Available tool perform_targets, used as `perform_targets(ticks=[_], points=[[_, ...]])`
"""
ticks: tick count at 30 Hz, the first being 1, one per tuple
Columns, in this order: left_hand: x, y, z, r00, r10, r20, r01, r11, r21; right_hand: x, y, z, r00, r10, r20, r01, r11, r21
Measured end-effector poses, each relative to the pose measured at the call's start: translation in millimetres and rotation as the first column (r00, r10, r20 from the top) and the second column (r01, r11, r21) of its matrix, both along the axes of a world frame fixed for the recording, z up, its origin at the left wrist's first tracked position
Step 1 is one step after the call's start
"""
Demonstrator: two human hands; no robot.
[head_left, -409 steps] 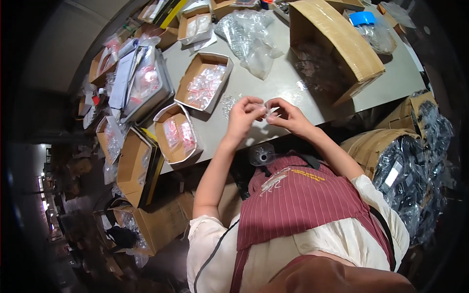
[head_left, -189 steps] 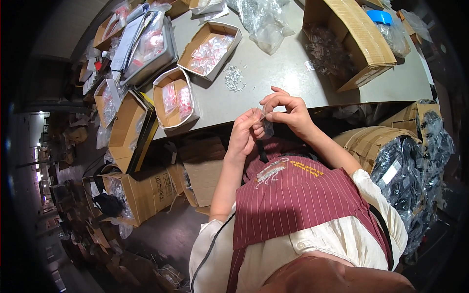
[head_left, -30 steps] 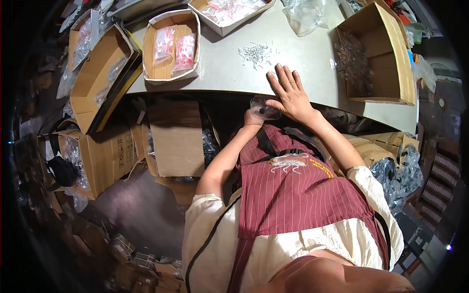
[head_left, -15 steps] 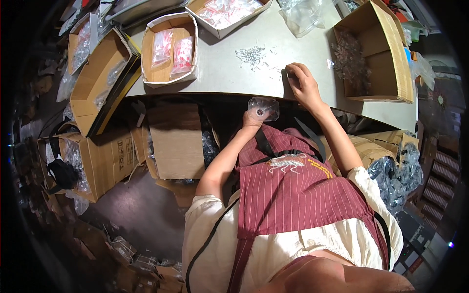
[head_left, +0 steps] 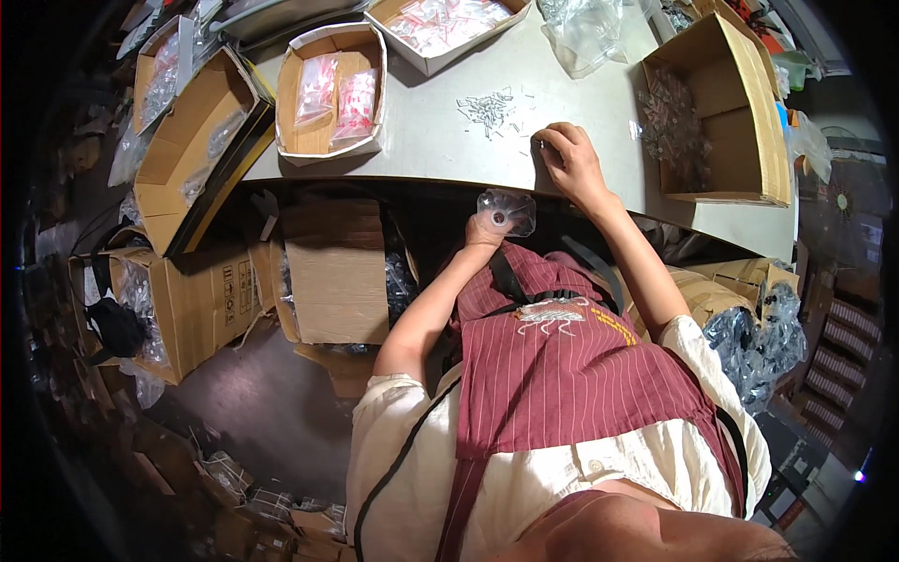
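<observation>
My left hand (head_left: 485, 231) is closed round a clear plastic funnel-shaped piece (head_left: 517, 208), held just off the table's front edge. Its wide mouth faces up and a small round opening shows at its bottom. Over the table, my right hand (head_left: 573, 161) has thumb and fingers pinched together; whatever is between them is too small to make out. Just beyond those fingertips lies a loose pile of small metal pins (head_left: 487, 110), with several strays scattered to its right.
An open carton (head_left: 735, 103) of small clear parts stands at the table's right. On the left are a cardboard tray (head_left: 290, 89) with red-and-white packets and a long open box (head_left: 178, 159). Behind lie another box of packets (head_left: 426, 64) and a clear bag (head_left: 585, 37).
My right hand has shifted slightly left toward the pins, its fingers drawing closer together. My left hand keeps its hold on the funnel-shaped piece, and the view has shifted slightly.
</observation>
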State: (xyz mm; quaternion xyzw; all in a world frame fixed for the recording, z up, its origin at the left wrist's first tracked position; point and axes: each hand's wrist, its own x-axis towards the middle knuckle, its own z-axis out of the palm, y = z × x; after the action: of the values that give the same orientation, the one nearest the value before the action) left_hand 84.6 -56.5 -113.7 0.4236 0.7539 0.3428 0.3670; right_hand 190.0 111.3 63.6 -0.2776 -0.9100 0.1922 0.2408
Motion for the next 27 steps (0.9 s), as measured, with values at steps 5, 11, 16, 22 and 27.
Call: perform_targets(ticks=[5, 11, 16, 22, 27], points=[[3.9, 4.3, 9.8, 0.997, 0.07, 0.016, -0.07, 0.997, 0.033, -3.4, 4.9, 1.0, 1.0, 0.0, 0.02, -0.001, 0.999, 0.052], [3.8, 2.3, -1.7, 0.996, 0.085, -0.003, -0.085, 0.996, -0.011, -2.3, -0.2, 0.6, 0.998, -0.007, 0.068, -0.003, 0.991, 0.135], [4.7, 1.6, -19.8, 0.996, 0.079, -0.028, -0.079, 0.997, 0.028, -1.1, -3.9, 4.1, 0.997, -0.001, 0.08, -0.005, 0.997, 0.076], [7.2, 0.8, -32.9, 0.992, 0.108, -0.06, -0.106, 0.993, 0.046, -6.5, -0.8, 3.6, 0.991, 0.121, 0.05, -0.124, 0.991, 0.05], [5.5, -1.6, -22.9, 0.999, 0.051, -0.007, -0.051, 0.998, 0.025, -1.4, -0.4, 1.8, 0.996, 0.008, 0.085, -0.017, 0.994, 0.11]])
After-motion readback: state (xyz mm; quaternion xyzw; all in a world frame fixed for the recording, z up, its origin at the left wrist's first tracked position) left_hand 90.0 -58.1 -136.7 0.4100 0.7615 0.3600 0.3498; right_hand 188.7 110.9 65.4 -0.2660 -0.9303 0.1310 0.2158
